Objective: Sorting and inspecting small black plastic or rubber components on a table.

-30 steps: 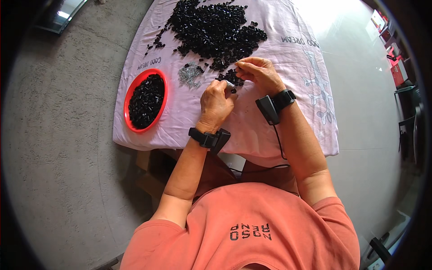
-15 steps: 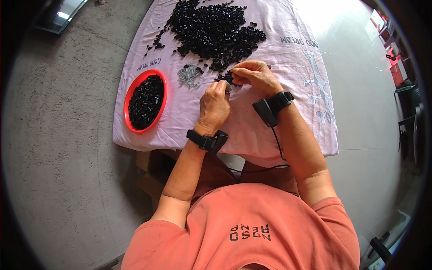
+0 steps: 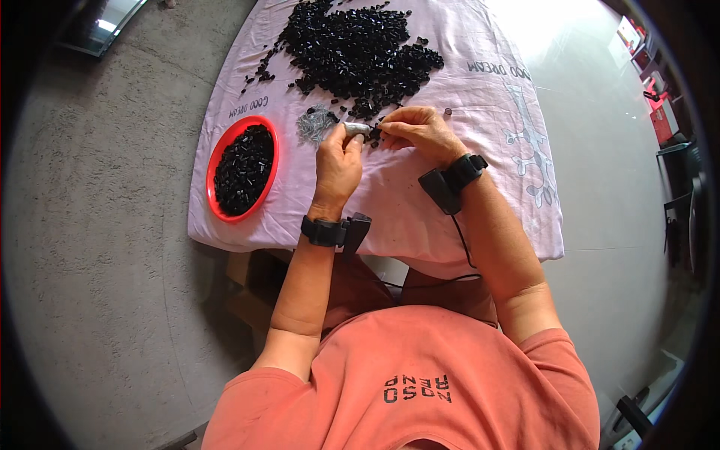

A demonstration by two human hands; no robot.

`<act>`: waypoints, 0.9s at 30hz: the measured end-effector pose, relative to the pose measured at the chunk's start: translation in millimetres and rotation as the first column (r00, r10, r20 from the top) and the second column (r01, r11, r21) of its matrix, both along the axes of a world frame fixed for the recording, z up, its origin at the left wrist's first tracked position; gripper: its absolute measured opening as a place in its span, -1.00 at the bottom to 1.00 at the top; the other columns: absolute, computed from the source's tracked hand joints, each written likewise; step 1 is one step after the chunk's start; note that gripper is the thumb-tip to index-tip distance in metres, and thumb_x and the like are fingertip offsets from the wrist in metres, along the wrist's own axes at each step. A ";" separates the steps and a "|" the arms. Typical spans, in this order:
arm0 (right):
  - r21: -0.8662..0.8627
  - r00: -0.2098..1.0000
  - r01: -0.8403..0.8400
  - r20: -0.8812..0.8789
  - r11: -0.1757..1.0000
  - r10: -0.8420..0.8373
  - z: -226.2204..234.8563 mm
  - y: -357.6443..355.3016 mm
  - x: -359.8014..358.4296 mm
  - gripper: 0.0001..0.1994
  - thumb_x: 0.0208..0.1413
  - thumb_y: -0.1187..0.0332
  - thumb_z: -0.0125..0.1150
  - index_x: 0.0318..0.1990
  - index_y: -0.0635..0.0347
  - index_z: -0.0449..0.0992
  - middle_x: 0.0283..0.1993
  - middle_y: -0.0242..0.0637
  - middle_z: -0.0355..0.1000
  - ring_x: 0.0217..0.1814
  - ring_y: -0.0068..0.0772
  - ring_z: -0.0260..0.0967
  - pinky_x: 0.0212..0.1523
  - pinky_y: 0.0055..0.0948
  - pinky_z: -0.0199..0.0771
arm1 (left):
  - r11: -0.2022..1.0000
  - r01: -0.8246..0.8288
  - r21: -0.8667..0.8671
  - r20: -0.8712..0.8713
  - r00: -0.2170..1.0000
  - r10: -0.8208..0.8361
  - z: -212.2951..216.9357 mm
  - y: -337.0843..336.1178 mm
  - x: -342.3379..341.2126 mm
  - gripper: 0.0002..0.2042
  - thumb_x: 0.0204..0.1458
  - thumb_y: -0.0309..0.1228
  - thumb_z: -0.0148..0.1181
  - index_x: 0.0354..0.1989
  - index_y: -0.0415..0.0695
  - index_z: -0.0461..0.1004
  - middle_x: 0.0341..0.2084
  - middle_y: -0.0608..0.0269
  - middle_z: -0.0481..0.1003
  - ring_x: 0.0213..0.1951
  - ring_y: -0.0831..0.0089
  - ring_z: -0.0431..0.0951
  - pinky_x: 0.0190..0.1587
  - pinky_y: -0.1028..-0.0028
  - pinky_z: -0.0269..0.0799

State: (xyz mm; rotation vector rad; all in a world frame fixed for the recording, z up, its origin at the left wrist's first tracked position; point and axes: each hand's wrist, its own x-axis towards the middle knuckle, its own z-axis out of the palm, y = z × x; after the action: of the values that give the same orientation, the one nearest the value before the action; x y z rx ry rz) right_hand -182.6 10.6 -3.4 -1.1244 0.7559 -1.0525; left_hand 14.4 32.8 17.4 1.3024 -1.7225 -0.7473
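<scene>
My left hand (image 3: pixel 339 171) is closed in a pinch, thumb against the index finger, which has a greyish-white covering (image 3: pixel 357 129) around it. What lies between those fingertips is too small to make out. Facing it from the right, my right hand (image 3: pixel 424 133) pinches a small black plastic piece (image 3: pixel 377 129) between thumb and index finger. The two sets of fingertips nearly meet, just above the cloth. Beyond them spreads a large heap of small black pieces (image 3: pixel 352 56). Beside my left hand lies a small pile of clear, thin pieces (image 3: pixel 315 124).
A red oval basin (image 3: pixel 276 161) full of black pieces stands at the left edge of the table, which has a pale pink printed cloth (image 3: pixel 480 217). One loose piece (image 3: pixel 448 112) lies right of my right hand. A black cable (image 3: pixel 463 238) hangs from my right wrist strap.
My left hand has shifted left and turned, bringing its covered index finger into view. The right hand has moved slightly left, uncovering the loose piece to its right.
</scene>
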 end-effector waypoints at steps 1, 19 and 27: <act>-0.015 1.000 -0.012 -0.013 1.000 0.012 -0.2 0.7 1.3 -0.82 0.21 0.35 0.23 -0.16 0.28 0.59 -0.33 -0.31 0.57 -0.34 -0.56 0.52 -0.24 -0.57 0.56 | 0.995 0.015 0.103 -0.160 0.987 0.002 1.8 -1.0 -0.6 -0.90 0.18 -0.53 0.11 -0.20 -0.20 0.53 -0.38 0.28 0.55 -0.37 0.50 0.52 -0.29 0.52 0.41; 0.008 0.998 -0.063 0.020 0.998 0.063 -1.8 1.4 7.7 -0.82 0.18 0.34 0.26 -0.19 0.29 0.59 -0.33 -0.25 0.59 -0.34 -0.54 0.54 -0.27 -0.58 0.58 | 0.940 0.141 0.309 -0.666 0.738 0.108 -0.4 -1.7 -15.6 -0.90 0.19 -0.47 0.16 -0.16 -0.08 0.55 -0.39 0.44 0.53 -0.39 0.70 0.45 -0.27 0.66 0.33; 0.003 0.998 -0.061 -0.011 0.998 0.061 0.2 3.3 7.2 -0.80 0.23 0.34 0.20 -0.16 0.31 0.58 -0.29 -0.29 0.58 -0.31 -0.58 0.53 -0.23 -0.58 0.57 | 0.961 0.076 0.265 -0.624 0.774 0.110 0.4 1.6 -22.5 -0.90 0.18 -0.49 0.16 -0.17 -0.12 0.55 -0.39 0.43 0.53 -0.40 0.71 0.43 -0.28 0.67 0.33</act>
State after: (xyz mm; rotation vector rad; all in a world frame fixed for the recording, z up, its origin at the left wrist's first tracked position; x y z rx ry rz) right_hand -175.4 13.9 -3.2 -1.1444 0.7270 -0.9944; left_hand -8.1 34.4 17.8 1.0587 -1.0734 -1.2857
